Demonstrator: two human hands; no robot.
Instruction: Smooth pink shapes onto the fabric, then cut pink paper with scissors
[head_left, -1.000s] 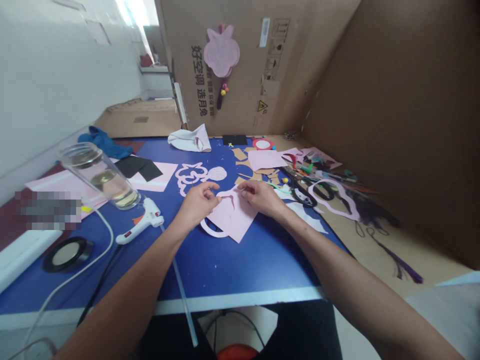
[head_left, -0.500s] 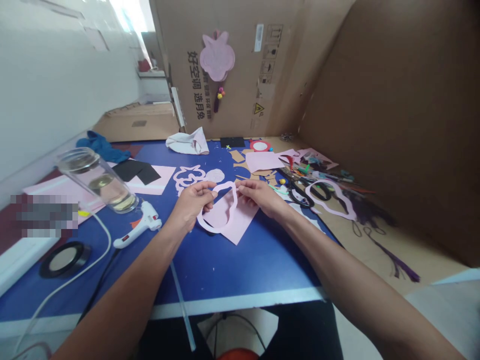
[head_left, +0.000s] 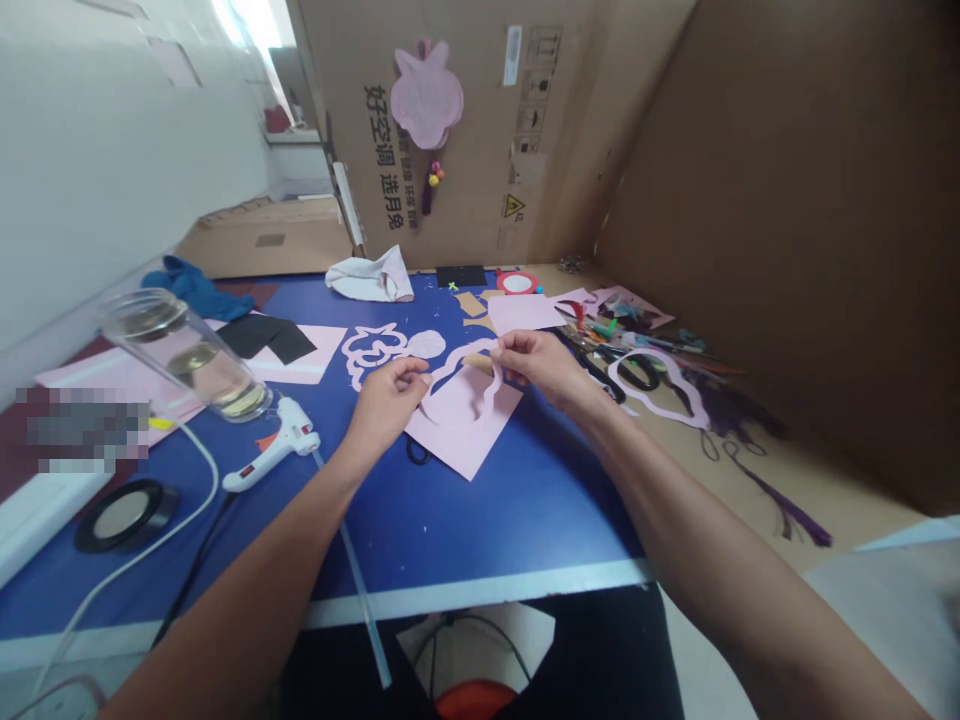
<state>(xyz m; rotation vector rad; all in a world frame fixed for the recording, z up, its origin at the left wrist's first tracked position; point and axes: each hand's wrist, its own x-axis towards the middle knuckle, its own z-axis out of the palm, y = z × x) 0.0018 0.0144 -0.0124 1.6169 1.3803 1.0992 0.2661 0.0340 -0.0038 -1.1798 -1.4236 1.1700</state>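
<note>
A thin pink paper outline (head_left: 491,392), curved and cut hollow, hangs between my two hands above the table. My left hand (head_left: 386,405) pinches its left side between thumb and fingers. At its upper right, my right hand (head_left: 538,362) grips the strip with closed fingertips. Below it lies a pink paper sheet (head_left: 472,450), turned cornerwise on the blue tabletop (head_left: 495,530). A black loop (head_left: 418,453) shows beside the sheet's left corner. Just behind my left hand are pink cut-out outlines (head_left: 367,345) and a whitish round piece (head_left: 426,345).
A white glue gun (head_left: 281,445) with its stick, a glass jar (head_left: 202,360) and black tape (head_left: 124,515) lie left. Black-handled scissors (head_left: 643,374), another pink outline (head_left: 675,395) and a purple tassel (head_left: 806,525) lie right. A cardboard wall (head_left: 480,180) stands behind.
My right hand has moved slightly up and right, and the pink outline has tilted and widened between my hands. The camera view has shifted a little.
</note>
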